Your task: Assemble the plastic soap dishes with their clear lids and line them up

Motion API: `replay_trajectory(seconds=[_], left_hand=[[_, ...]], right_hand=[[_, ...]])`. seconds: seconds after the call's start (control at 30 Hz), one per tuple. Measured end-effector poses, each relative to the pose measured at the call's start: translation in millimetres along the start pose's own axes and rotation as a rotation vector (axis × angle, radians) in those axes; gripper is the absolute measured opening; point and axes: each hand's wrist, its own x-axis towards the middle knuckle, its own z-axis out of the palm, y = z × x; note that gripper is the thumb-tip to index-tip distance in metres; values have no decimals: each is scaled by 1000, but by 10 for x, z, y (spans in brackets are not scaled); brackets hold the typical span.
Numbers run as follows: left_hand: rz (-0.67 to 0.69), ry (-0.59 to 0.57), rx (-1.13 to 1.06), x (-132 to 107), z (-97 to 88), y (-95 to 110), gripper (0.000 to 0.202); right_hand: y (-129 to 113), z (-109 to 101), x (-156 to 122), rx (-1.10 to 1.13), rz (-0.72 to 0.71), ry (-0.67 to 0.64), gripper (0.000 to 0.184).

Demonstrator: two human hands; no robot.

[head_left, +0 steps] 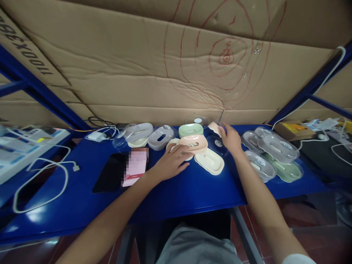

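My left hand [172,164] lies palm down over a cream oval piece [172,143], fingers stretched and thumb apart. Its fingertips reach the left edge of a pink slotted soap dish [196,141]. My right hand [231,137] has its fingers closed on a pale pink soap dish piece [214,127] at the back of the table. Below that hand lies a clear lid [216,143] with a round sticker. A green soap dish [190,129] sits just behind the pink one. In front, a cream soap dish tray [210,162] lies tilted sideways.
Grey soap dishes [161,137] and clear lids stand left of centre. Several lidded dishes [277,146] are piled at right. A phone [136,167] lies by a black flat object [108,174]. White cables [66,176] cross the blue table [192,194]. A cardboard wall [123,73] rises behind.
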Motion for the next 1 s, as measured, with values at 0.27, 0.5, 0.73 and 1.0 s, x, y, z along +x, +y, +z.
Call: replay_trajectory(seconds=[0.27,0.5,0.73,1.0], left_hand=[[-91,136,-185,15,-48,29,43],[-521,443,-1067,129,63,-106,107],[-726,722,-1172,61,-119,-430,78],[-789,926,-1240,18,-152,-608,70]], right_hand=[[-249,-26,-119,220,-105,139,59],[-1008,29,-482,387,-460,113,41],[-1451,414,-97,684,-448,151,42],[-1509,526,18,685,-577,-8,43]])
